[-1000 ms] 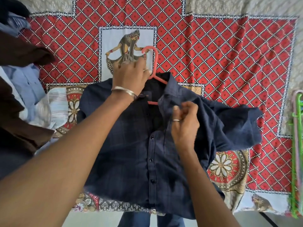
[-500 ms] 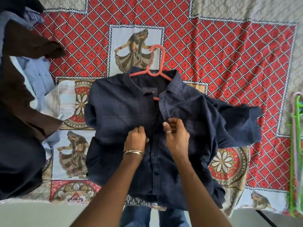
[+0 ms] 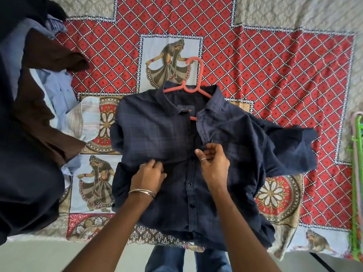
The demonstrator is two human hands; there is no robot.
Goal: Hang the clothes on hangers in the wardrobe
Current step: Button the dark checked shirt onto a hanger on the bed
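Note:
A dark navy checked shirt (image 3: 153, 134) lies front-up on the bed with a coral plastic hanger (image 3: 193, 83) inside it; the hook sticks out above the collar. My left hand (image 3: 148, 176) rests on the left front panel beside the button placket, its fingers curled into the cloth. My right hand (image 3: 213, 163) pinches the edge of the right front panel at mid-chest. The upper buttons are undone and the lower part of the placket lies closed. The right sleeve is crumpled out to the right.
A red patterned bedspread (image 3: 275, 71) covers the bed. At the left lies a pile of clothes (image 3: 39, 107): brown, light blue, striped and dark pieces. Green and pink hangers (image 3: 356, 173) sit at the right edge. The bed's near edge is just below the shirt hem.
My left hand came down from the hanger at the collar to the shirt front. Both hands now work at the placket, and the right hand has shifted slightly lower.

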